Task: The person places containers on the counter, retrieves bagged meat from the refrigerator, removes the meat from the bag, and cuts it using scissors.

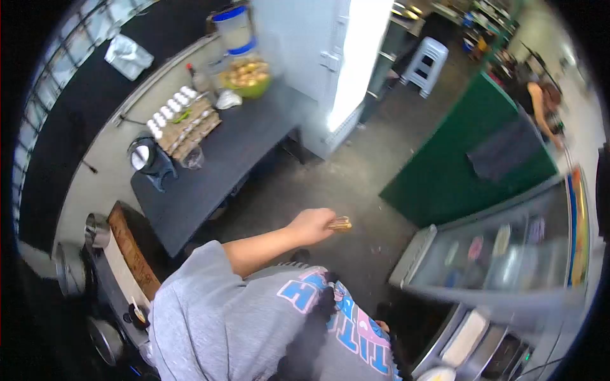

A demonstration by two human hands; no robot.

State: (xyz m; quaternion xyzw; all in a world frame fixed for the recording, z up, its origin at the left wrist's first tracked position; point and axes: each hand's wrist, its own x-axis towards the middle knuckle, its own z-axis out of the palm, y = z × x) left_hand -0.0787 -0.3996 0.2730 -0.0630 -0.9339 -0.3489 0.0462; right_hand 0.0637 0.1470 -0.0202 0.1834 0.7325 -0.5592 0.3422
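Observation:
Stretched out over the floor from a grey sleeve, my left hand is closed around a small brown, ridged piece with a yellowish end. It could be food, but the blur hides its exact kind. A small patch of skin at the right side of my grey printed shirt seems to be my right hand. Its fingers are hidden, and I cannot see whether it holds anything.
A dark table at the left bears egg trays and a green bowl. Pots stand at lower left. To the right are a glass-fronted case and a green partition, with another person behind it.

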